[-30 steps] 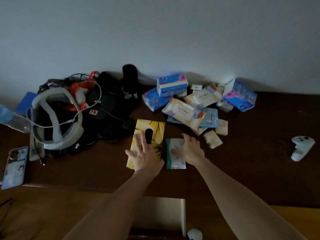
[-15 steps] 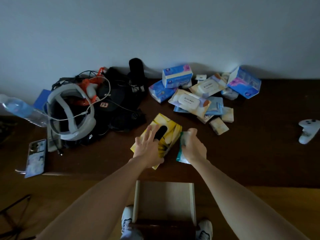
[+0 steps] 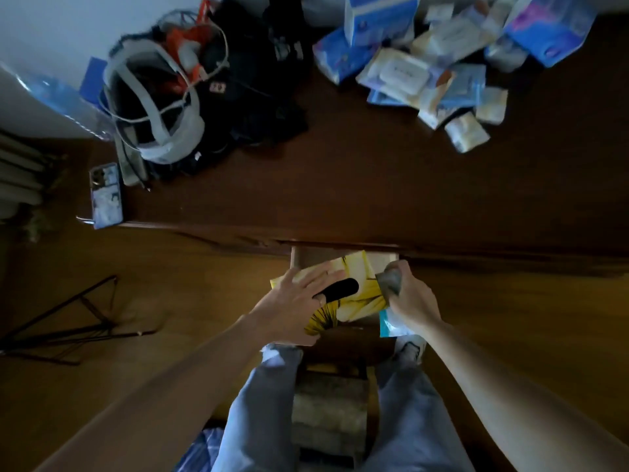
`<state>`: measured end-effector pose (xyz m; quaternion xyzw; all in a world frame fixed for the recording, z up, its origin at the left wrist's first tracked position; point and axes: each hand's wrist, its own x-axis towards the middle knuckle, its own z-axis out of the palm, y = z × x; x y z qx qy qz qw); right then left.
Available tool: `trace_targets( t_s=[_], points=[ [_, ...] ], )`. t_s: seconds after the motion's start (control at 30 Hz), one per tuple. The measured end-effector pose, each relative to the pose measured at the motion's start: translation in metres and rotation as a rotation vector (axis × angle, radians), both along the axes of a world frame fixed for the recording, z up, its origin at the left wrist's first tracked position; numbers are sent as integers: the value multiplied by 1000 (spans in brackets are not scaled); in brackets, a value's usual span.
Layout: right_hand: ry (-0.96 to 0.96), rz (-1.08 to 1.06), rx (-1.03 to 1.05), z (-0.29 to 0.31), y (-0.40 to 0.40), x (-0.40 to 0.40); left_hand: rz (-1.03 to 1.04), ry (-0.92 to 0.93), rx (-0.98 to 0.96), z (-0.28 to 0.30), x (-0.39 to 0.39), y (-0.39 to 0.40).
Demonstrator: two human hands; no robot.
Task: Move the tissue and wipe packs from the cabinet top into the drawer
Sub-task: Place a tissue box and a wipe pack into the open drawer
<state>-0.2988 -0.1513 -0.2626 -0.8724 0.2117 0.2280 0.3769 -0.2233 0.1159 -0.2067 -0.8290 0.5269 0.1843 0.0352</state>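
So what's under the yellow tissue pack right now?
The open drawer: only its back edge shows past the yellow tissue pack, which the left hand holds. The pack and hands cover the drawer's inside.

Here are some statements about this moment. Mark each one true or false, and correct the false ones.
1. The left hand holds the yellow tissue pack over the open drawer. True.
2. The right hand is empty. False: it grips a small teal wipe pack.
3. A pile of packs lies on the cabinet top. True.
4. The phone lies inside the drawer. False: it lies at the cabinet top's left edge.
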Motion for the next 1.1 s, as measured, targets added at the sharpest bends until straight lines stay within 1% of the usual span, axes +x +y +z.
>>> trace_targets(
  t_s=[0.07, 0.13, 0.27, 0.37, 0.5, 0.67, 0.8, 0.87, 0.93, 1.0, 1.03, 1.1],
  points=[
    [72, 5, -10, -34, 3, -21, -72, 44, 63, -34, -18, 5],
    [103, -11, -25, -74, 6, -35, -92, 76, 122, -76, -31, 10],
    [113, -1, 11, -168, 16, -45, -65, 103, 224, -177, -33, 10],
    [92, -15, 15, -240, 19, -43, -42, 70, 317, -257, -26, 11],
    [25, 12, -15, -326, 25, -27, 25, 125, 323, -358, -14, 11],
    [-19, 42, -22, -419, 25, -16, -4, 61, 322, -463, -10, 12],
    [-76, 66, -43, -470, 29, -9, -1, 45, 293, -517, -6, 16],
    [-77, 46, -44, -485, 34, -7, 2, 31, 252, -533, -6, 18],
    [-129, 65, -60, -495, 36, -5, 50, 40, 226, -539, -2, 21],
    [-186, 74, -80, -488, 35, -5, 110, 28, 255, -533, -3, 26],
    [-167, 73, -117, -482, 39, -14, 151, 64, 290, -531, -14, 33],
    [-85, 105, -128, -460, 51, -39, 218, 211, 402, -517, -44, 51]
  ],
)
